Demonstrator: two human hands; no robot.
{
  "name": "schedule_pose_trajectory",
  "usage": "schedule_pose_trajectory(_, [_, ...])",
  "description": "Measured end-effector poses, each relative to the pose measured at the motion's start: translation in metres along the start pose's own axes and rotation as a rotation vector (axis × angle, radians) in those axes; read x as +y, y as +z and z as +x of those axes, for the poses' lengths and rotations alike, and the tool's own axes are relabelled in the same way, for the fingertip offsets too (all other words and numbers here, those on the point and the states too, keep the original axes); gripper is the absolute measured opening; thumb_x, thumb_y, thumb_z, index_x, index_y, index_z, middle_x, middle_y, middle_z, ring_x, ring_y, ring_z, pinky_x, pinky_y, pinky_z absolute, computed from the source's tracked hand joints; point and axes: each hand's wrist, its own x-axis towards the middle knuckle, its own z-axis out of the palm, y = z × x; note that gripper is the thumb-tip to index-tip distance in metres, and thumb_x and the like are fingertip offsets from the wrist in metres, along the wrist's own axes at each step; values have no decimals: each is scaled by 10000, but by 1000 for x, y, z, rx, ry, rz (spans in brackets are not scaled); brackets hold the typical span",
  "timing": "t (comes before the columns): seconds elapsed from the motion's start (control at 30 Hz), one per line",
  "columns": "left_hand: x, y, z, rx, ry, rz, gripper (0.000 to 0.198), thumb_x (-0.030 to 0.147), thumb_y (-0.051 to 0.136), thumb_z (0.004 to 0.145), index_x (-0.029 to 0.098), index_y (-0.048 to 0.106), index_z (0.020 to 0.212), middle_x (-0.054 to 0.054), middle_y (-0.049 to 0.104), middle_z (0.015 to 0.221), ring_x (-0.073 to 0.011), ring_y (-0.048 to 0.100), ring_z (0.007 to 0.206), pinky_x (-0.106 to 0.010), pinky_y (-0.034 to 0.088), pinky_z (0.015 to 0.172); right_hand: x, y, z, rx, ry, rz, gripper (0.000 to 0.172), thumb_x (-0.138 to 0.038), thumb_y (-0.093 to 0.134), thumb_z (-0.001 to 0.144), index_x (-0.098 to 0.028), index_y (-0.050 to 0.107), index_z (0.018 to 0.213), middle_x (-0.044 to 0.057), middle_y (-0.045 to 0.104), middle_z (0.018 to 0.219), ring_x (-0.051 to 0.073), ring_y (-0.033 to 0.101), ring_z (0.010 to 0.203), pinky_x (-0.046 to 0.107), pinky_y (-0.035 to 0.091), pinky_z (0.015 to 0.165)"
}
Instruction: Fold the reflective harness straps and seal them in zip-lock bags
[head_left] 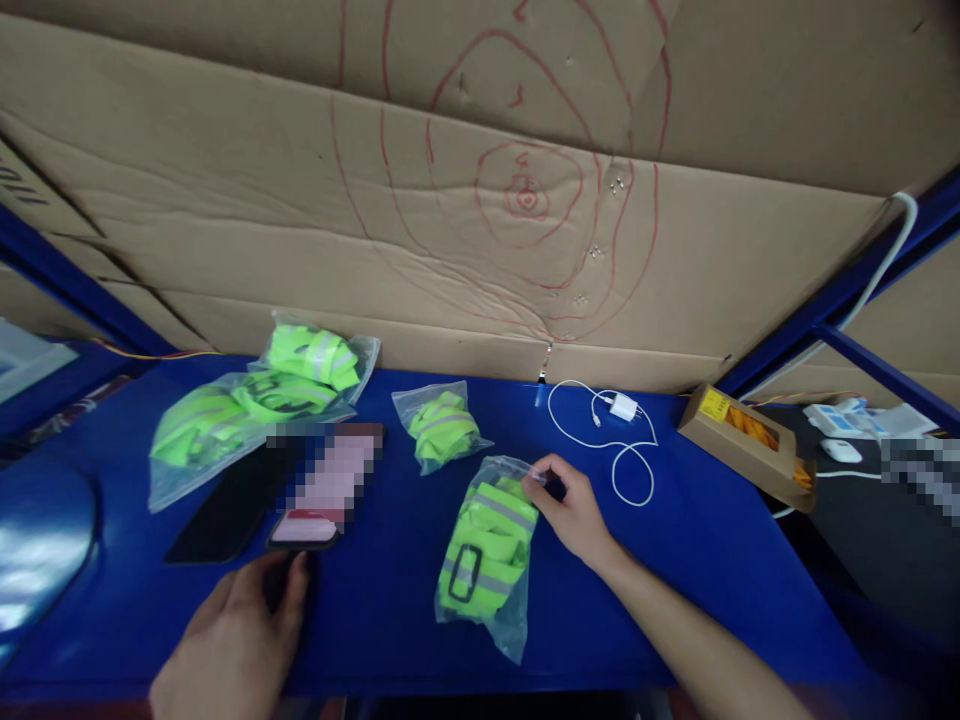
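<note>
My right hand (574, 505) pinches the top right corner of a clear plastic bag (487, 550) that holds folded neon-yellow straps with grey stripes and a black buckle. At the near end of a phone (330, 490) with a lit, pixelated screen, my left hand (251, 610) has its thumb and fingertips closed on the lower edge. A black phone-like slab (221, 515) lies just left of that phone. Between the phone and the back edge of the blue table sits a smaller bag of neon straps (442, 428).
More bagged neon straps (311, 360) lie at the back left of the blue table (600, 630). A white charger (622, 406) with its looped cable and a brown box (739, 440) are on the right. Behind stands a cardboard wall (262, 200) with red rings.
</note>
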Motion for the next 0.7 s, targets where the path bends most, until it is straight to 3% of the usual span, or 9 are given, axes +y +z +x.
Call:
schedule_pose_trajectory(0.23, [10, -3, 5, -115, -96, 126, 529, 543, 194, 1019, 209, 534, 1250, -118, 661, 1245, -345, 693, 1027, -374, 456, 754, -2, -1, -1, -7, 5, 4, 133, -324, 646, 899, -215, 629, 824, 4, 650, 814, 171, 569, 788, 295, 441, 761])
schedule_pose_trajectory(0.4, [23, -6, 1, -122, -159, 131, 482, 532, 273, 1031, 212, 524, 1289, -125, 720, 1123, -341, 714, 988, -344, 415, 666, 2, 0, 0, -12, 12, -7, 145, -337, 648, 903, -215, 634, 827, 6, 651, 812, 174, 573, 790, 300, 446, 766])
schedule_pose_trajectory(0.7, [20, -5, 1, -136, -152, 144, 383, 517, 433, 1003, 225, 606, 1182, -85, 754, 892, -314, 724, 794, -305, 350, 569, 3, 0, 1, -17, 18, -13, 185, -377, 645, 910, -211, 640, 830, 11, 660, 813, 177, 571, 789, 299, 450, 767])
